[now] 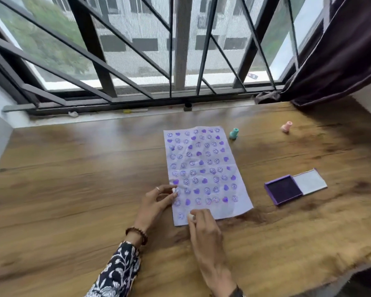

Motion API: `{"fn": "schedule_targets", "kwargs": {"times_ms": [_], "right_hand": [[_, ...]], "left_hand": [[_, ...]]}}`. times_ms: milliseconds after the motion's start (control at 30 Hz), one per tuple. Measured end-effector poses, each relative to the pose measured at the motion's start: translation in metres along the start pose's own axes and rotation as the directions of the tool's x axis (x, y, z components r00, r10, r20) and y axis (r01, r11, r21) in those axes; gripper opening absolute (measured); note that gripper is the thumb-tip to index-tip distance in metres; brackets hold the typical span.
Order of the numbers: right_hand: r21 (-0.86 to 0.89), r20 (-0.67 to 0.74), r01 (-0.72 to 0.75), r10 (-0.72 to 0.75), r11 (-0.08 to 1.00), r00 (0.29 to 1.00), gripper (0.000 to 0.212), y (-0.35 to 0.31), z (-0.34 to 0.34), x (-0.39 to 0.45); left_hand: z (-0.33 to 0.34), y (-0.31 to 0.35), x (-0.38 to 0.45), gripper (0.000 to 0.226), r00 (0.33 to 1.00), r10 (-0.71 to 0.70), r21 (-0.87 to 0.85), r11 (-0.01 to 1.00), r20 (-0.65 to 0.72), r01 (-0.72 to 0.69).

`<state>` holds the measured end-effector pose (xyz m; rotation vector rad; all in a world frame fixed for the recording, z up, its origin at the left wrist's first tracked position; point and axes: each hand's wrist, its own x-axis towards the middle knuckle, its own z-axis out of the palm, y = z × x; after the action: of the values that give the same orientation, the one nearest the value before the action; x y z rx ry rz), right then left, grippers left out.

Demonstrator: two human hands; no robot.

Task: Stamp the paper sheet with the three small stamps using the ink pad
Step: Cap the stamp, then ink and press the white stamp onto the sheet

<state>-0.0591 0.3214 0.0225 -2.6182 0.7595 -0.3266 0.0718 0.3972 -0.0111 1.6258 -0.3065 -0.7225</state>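
Two hands at work on a wooden table (pixel 73 168) by a barred window: right hand (pixel 204 230) pinched shut around a small white stamp (pixel 191 216), pressed to the near edge of the paper sheet (pixel 204 172); left hand (pixel 156 200), fingers loosely curled, pinning the sheet's 9 o'clock edge. Rows of purple smileys and hearts across the sheet; open purple ink pad (pixel 284 192) at 3 o'clock, green stamp (pixel 234 133) upright just beside the 1 o'clock corner, pink stamp (pixel 286 126) farther right, tipped over.
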Motion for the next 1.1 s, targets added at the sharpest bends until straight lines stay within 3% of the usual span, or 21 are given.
{"fn": "schedule_targets", "kwargs": {"times_ms": [167, 333, 400, 467, 533, 600, 733, 800, 933, 1100], "right_hand": [[-0.059, 0.157, -0.049, 0.057, 0.997, 0.986, 0.016, 0.003, 0.003, 0.014], [-0.149, 0.356, -0.001, 0.054, 0.989, 0.933, 0.02, 0.003, -0.003, 0.042], [-0.047, 0.416, -0.029, 0.046, 0.998, 0.908, 0.018, 0.009, -0.009, 0.053], [0.14, 0.461, -0.146, 0.066, 0.979, 0.885, 0.011, 0.022, -0.021, 0.06], [0.337, 0.44, -0.279, 0.111, 0.899, 0.891, 0.006, 0.032, -0.036, 0.06], [0.521, 0.4, -0.371, 0.164, 0.769, 0.902, 0.003, 0.042, -0.049, 0.061], [0.737, 0.364, -0.345, 0.089, 0.582, 0.927, 0.012, 0.048, -0.073, 0.067], [0.763, 0.309, -0.282, 0.054, 0.581, 0.949, 0.018, 0.052, -0.085, 0.07], [0.694, 0.224, -0.161, 0.002, 0.701, 0.975, 0.018, 0.072, -0.103, 0.077], [0.668, 0.19, -0.104, -0.034, 0.736, 0.981, 0.023, 0.107, -0.123, 0.088]], "left_hand": [[-0.001, -0.002, 0.0, 0.022, 1.0, 0.002, 0.005, 1.0, 0.007, -0.002], [0.0, 0.001, -0.001, 0.023, 1.0, 0.013, -0.014, 1.0, 0.003, -0.013], [0.0, 0.006, -0.001, 0.024, 1.0, -0.003, -0.016, 1.0, 0.014, 0.004], [-0.001, 0.011, -0.001, 0.025, 1.0, -0.005, 0.017, 1.0, 0.028, 0.004], [-0.002, 0.017, -0.001, 0.023, 0.999, 0.007, 0.059, 0.998, 0.04, -0.01], [0.0, 0.025, -0.003, 0.017, 0.998, -0.025, -0.048, 0.998, 0.06, 0.028], [0.021, 0.04, -0.006, 0.014, 0.984, -0.103, -0.279, 0.95, 0.145, 0.14], [0.037, 0.048, -0.004, 0.013, 0.978, -0.106, -0.316, 0.935, 0.182, 0.16], [0.069, 0.059, 0.002, 0.011, 0.975, -0.103, -0.357, 0.919, 0.199, 0.17], [0.107, 0.069, 0.012, 0.009, 0.979, -0.087, -0.327, 0.934, 0.183, 0.144]]}}
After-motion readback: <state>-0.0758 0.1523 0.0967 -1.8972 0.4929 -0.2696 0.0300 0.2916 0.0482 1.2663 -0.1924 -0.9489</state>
